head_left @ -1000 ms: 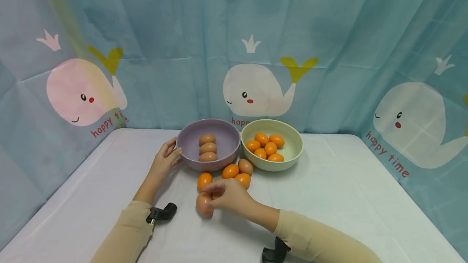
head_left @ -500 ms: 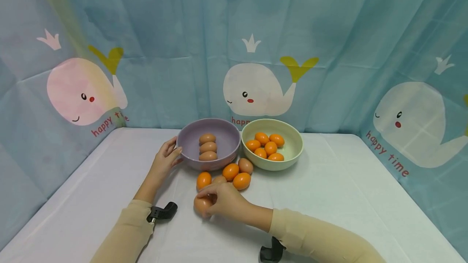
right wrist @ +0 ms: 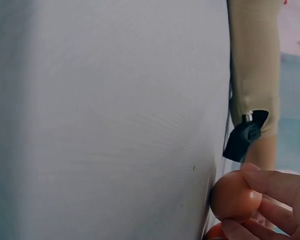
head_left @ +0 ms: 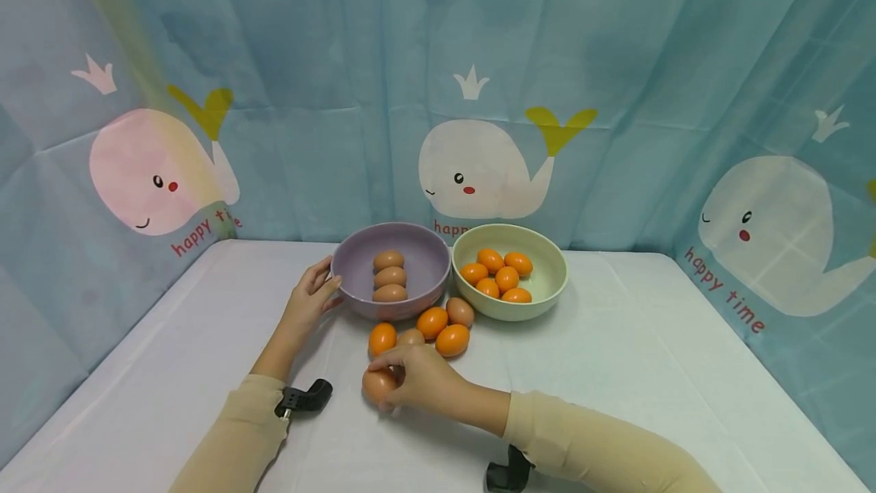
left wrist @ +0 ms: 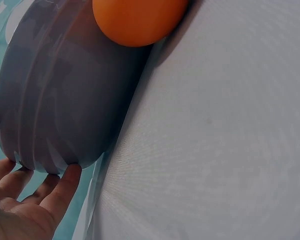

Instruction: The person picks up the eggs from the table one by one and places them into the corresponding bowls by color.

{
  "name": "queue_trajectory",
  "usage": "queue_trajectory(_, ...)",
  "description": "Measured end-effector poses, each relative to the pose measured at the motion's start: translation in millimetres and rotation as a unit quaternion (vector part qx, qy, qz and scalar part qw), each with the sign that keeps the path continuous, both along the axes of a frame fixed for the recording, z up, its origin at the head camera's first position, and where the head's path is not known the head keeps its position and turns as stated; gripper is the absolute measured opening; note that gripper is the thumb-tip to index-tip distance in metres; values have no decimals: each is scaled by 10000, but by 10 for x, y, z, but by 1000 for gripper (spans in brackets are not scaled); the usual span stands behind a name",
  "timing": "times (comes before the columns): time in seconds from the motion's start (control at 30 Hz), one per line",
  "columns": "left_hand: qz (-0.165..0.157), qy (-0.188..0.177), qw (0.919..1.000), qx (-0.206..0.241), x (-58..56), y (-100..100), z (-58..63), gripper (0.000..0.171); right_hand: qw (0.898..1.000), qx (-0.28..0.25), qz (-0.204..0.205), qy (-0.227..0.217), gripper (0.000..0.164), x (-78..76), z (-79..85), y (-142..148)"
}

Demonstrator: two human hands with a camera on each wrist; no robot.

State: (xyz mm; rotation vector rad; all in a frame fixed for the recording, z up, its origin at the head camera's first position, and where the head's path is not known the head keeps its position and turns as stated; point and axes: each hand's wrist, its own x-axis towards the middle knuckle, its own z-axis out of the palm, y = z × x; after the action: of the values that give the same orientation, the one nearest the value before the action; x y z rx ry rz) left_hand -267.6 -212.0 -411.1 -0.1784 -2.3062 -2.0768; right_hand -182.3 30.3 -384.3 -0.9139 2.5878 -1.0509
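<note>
My right hand (head_left: 426,379) pinches a brown egg (head_left: 379,385) between thumb and fingers, low over the table at the front of the loose eggs. In the right wrist view the egg (right wrist: 233,197) shows with fingertips on its sides. My left hand (head_left: 306,301) holds the left side of a purple bowl (head_left: 352,253); in the left wrist view several fingertips press its outer wall (left wrist: 70,95). Three brown eggs (head_left: 389,277) lie in a row inside that bowl. Behind my right hand sits another brown egg (head_left: 411,337), partly hidden, beside an orange egg (head_left: 382,338).
A pale green bowl (head_left: 550,280) with several orange eggs (head_left: 507,278) stands right against the purple one. In front of the bowls lie two more orange eggs (head_left: 452,341) and a brown egg (head_left: 460,312). A blue whale-print curtain (head_left: 328,166) hangs behind the white table (head_left: 650,348).
My right hand has moved slightly left and toward me, with the brown egg shifting along in its fingers. The left hand and both bowls stay put.
</note>
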Motion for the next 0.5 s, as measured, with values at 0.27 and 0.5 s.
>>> queue_trajectory(0.27,33,3,9999,-119,-1,4,-3,68,9993,321,60,185,52,18,16,1)
queue_trajectory(0.5,11,39,9999,-93,-4,5,-7,67,9998,210,12,22,51,5,15,8)
